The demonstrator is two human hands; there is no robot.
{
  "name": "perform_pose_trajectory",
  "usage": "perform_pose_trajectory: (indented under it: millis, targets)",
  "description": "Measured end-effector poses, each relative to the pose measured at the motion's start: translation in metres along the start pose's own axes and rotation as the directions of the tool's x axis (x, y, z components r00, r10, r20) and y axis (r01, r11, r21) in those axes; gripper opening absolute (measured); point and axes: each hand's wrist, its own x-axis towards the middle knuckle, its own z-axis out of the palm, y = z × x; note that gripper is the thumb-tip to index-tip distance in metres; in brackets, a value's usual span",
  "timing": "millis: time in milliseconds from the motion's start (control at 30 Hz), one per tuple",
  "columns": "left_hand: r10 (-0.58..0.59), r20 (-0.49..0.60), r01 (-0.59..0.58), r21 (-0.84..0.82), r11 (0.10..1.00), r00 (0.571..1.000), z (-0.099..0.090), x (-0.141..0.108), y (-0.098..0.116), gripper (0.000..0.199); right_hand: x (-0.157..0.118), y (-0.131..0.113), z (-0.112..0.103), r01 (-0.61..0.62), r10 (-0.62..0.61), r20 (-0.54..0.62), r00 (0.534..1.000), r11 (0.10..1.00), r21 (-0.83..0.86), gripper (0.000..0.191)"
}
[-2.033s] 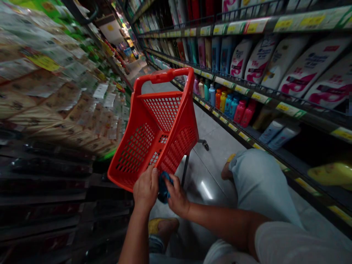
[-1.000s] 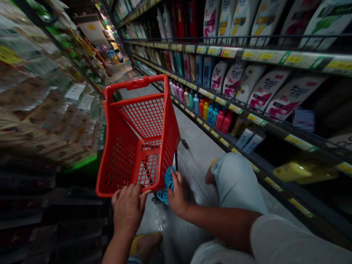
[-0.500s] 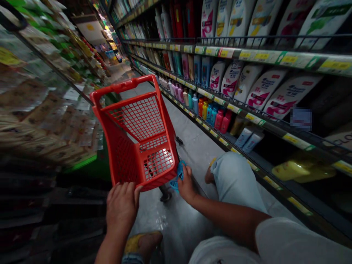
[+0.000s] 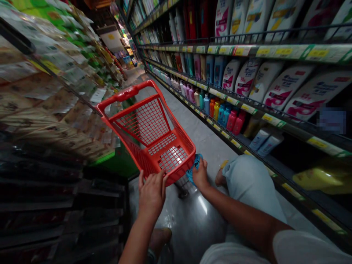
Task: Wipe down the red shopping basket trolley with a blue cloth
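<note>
A red plastic shopping cart (image 4: 180, 172) with a grid basket stands in the aisle, its handle on the far side. Over the near rim of the basket my left hand (image 4: 152, 190) is hooked, its fingers curled onto the edge. My right hand (image 4: 200, 175) pinches a blue cloth or net-like piece (image 4: 196, 163) against the cart's near right corner. Nothing lies in the part of the basket that shows.
On the right a long shelf (image 4: 247, 107) holds shampoo bottles (image 4: 249, 77) and small coloured bottles. Hanging packets (image 4: 68, 110) line the left side. My bent knee (image 4: 247, 172) is beside the lower shelf. Grey floor (image 4: 187, 106) runs ahead.
The cart has turned slightly, its near end swinging right. My left hand has moved right along the near rim. My right hand and the blue piece have shifted right in view.
</note>
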Motion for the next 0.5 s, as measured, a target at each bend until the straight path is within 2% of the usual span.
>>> perform_pose_trajectory:
  millis: [67, 133, 167, 267, 367, 433, 500]
  targets:
    - [0.034, -0.014, -0.034, 0.005, 0.999, 0.999, -0.001, 0.0, -0.015, 0.032, 0.003, -0.012, 0.0, 0.13, -0.129, -0.021, 0.991, 0.991, 0.014, 0.071]
    - [0.064, 0.032, -0.064, -0.014, 0.998, 0.997, -0.001, 0.001, -0.027, 0.032, 0.001, -0.022, 0.002, 0.237, -0.236, -0.026, 0.971, 0.971, 0.015, 0.075]
    - [0.084, 0.066, -0.081, -0.044, 0.996, 0.994, 0.001, 0.003, -0.031, 0.033, -0.002, -0.023, 0.005, 0.248, -0.248, -0.024, 0.969, 0.969, 0.01, 0.077]
    - [0.106, 0.111, -0.091, -0.139, 0.986, 0.988, 0.006, 0.009, -0.032, 0.035, -0.019, -0.015, 0.023, 0.14, -0.139, -0.027, 0.99, 0.99, 0.003, 0.076]
    - [0.096, 0.078, -0.081, -0.182, 0.98, 0.992, 0.012, 0.015, -0.021, 0.034, -0.034, -0.011, 0.036, 0.029, -0.029, 0.0, 1.0, 0.999, 0.015, 0.072]
    - [0.095, 0.058, -0.083, -0.187, 0.979, 0.994, 0.016, 0.019, -0.008, 0.033, -0.036, -0.019, 0.035, 0.046, -0.046, 0.006, 0.999, 0.999, 0.022, 0.07]
    - [0.094, 0.043, -0.084, -0.182, 0.98, 0.995, 0.019, 0.021, 0.006, 0.032, -0.031, -0.028, 0.026, 0.114, -0.114, 0.0, 0.993, 0.993, 0.026, 0.071]
